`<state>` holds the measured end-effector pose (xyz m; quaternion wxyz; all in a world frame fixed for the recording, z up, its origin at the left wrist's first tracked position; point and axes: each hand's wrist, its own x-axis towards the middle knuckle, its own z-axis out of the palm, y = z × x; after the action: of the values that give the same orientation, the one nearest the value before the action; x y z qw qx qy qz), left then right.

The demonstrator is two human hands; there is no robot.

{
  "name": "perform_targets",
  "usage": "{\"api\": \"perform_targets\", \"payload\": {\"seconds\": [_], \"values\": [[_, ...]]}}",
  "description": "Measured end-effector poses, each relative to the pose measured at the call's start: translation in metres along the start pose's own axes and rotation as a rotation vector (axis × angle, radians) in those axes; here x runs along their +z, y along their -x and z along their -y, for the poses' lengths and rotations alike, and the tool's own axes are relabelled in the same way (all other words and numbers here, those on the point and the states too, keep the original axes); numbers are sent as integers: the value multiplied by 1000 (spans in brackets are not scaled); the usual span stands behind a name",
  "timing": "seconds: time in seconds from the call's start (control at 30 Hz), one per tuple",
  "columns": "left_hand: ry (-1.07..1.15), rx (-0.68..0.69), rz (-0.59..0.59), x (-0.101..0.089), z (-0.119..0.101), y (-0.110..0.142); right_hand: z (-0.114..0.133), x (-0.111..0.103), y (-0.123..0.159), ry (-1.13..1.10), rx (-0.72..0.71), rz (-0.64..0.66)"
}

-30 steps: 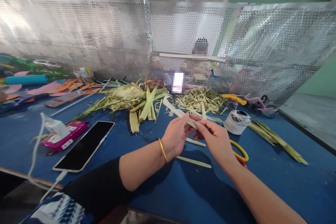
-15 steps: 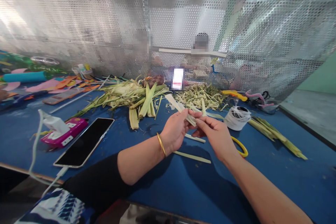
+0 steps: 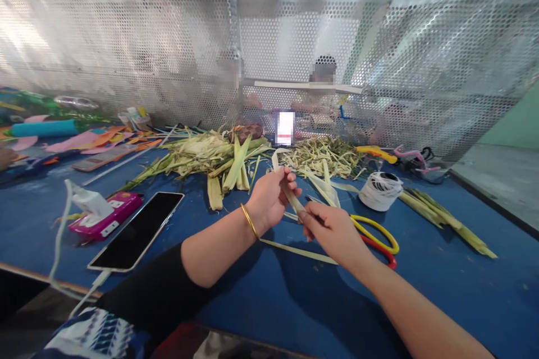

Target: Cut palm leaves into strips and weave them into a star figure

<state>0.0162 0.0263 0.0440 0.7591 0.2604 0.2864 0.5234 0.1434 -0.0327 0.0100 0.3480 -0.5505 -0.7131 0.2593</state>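
A pale, flat strip of dried leaf point(image 3: 293, 202) is stretched between my hands above the blue table point(image 3: 252, 303). My left hand point(image 3: 269, 199) pinches its upper part, and the free end curls over above the fingers. Lower down, my right hand point(image 3: 332, 233) grips the same strip between thumb and fingers. Beneath my right hand lie scissors with yellow and red handles point(image 3: 381, 234), their blades mostly hidden. Another narrow strip point(image 3: 301, 251) rests on the table below my hands. Wider pale strips point(image 3: 324, 185) lie just behind my right hand.
Husk-like leaves point(image 3: 193, 154) and a heap of shreds point(image 3: 326, 157) lie behind my hands. White twine point(image 3: 381, 190) and leaf stalks point(image 3: 448, 221) are right. A charging phone point(image 3: 138, 230) and pink power strip point(image 3: 107, 216) are left. A perforated metal screen point(image 3: 168, 61) stands behind, people beyond it.
My hands have moved apart along the strip, the right one lower and nearer me, the left slightly leftward. The strip's upper end now curls over. More of the scissors' handles shows.
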Motion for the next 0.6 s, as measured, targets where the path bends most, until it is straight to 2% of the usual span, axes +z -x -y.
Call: {"api": "perform_targets", "payload": {"seconds": [0.1,0.17,0.33,0.4,0.5,0.57,0.6], "values": [[30,-15,41,-2,-6,-1,3,5,4,116,-49,-6],[43,-19,56,-3,-8,-1,3,9,5,114,-51,-4],[102,-41,68,-7,-15,-8,5,8,3,-193,76,78],[92,11,18,-9,-20,-14,5,4,1,-324,119,83],[-67,104,-143,-11,-20,-19,3,-3,-3,-437,152,4],[-233,78,-200,-10,-13,-15,-1,-6,-6,-474,164,-100],[-304,40,-191,-10,-7,-11,-4,-6,-7,-480,167,-144]]}}
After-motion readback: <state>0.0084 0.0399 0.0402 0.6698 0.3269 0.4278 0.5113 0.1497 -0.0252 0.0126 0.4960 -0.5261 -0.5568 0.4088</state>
